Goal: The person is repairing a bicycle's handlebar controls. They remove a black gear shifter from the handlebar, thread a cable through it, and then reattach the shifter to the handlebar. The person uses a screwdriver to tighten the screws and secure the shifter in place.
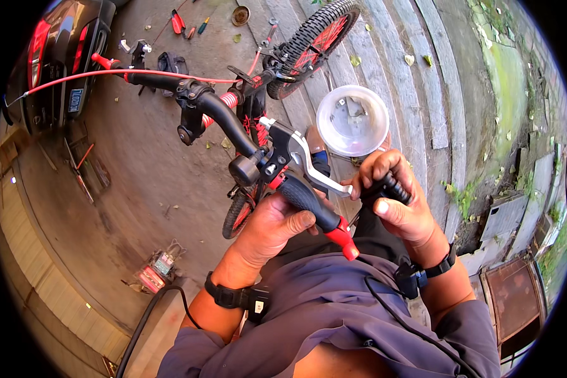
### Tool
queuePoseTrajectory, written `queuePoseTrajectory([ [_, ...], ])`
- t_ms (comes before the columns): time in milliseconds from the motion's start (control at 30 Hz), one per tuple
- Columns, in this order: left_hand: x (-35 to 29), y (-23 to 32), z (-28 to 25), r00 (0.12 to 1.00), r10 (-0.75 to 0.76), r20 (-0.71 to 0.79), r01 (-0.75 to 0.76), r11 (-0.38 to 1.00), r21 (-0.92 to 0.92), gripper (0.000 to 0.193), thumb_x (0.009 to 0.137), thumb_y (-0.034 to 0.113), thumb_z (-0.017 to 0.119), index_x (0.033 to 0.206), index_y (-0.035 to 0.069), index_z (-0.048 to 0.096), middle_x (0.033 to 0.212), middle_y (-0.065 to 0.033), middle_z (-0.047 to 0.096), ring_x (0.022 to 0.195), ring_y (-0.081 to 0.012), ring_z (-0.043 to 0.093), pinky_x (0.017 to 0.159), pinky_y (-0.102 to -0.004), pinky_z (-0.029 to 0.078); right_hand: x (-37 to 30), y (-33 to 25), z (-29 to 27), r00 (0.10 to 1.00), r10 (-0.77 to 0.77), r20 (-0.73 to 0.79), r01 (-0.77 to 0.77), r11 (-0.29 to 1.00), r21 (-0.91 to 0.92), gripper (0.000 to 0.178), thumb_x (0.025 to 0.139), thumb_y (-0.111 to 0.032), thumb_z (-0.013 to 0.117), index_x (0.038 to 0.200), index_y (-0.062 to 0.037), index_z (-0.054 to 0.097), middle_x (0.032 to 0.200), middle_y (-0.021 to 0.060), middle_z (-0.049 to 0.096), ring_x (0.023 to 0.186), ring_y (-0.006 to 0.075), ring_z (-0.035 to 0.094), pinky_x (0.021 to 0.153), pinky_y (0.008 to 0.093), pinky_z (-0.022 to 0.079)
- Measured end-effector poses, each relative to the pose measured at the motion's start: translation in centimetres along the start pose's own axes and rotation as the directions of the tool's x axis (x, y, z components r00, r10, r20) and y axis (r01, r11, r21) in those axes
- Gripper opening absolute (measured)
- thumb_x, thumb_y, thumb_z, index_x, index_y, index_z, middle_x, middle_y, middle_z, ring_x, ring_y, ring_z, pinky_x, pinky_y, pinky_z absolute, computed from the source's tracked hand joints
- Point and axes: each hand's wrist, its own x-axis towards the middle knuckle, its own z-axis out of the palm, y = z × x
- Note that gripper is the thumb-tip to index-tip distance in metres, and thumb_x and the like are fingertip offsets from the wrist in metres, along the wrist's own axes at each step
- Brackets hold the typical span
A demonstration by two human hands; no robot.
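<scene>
A bicycle handlebar (pixel 223 120) runs diagonally through the middle of the view. Its near end carries a black rubber grip (pixel 305 200) with a red end piece (pixel 343 239). My left hand (pixel 277 228) is closed around this grip from the near side, the thumb lying along it. A silver brake lever (pixel 307 160) in a black bracket sticks out beside the grip. In my right hand (pixel 398 198), right of the lever's tip, is a black ribbed object (pixel 390 188) gripped between fingers and thumb; its exact kind is unclear. My right fingertips are close to the lever tip.
A clear plastic tub (pixel 353 121) with small parts stands beyond my right hand. The front wheel (pixel 315 44) rests near grey planks (pixel 422 69). Tools, including red-handled pliers (pixel 177 22), lie on the ground. A dark car (pixel 63 57) stands far left; a red cable (pixel 138 72) arcs across.
</scene>
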Motion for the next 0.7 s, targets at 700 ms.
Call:
queuePoseTrajectory([
  [700, 0.0, -0.4, 0.2, 1.000, 0.025, 0.015, -0.024, 0.999, -0.047, 0.039, 0.094, 0.021, 0.074, 0.125, 0.003, 0.059, 0.113, -0.0067, 0.067, 0.099, -0.0141, 0.063, 0.082, -0.0285, 0.054, -0.8, 0.4, 0.6, 0.946, -0.093, -0.311, 0.150, 0.975, 0.165, 0.023, 0.091, -0.015, 0.067, 0.108, -0.0091, 0.054, 0.097, 0.0096, 0.058, 0.088, 0.0277, 0.061, 0.089, 0.0488, 0.051],
])
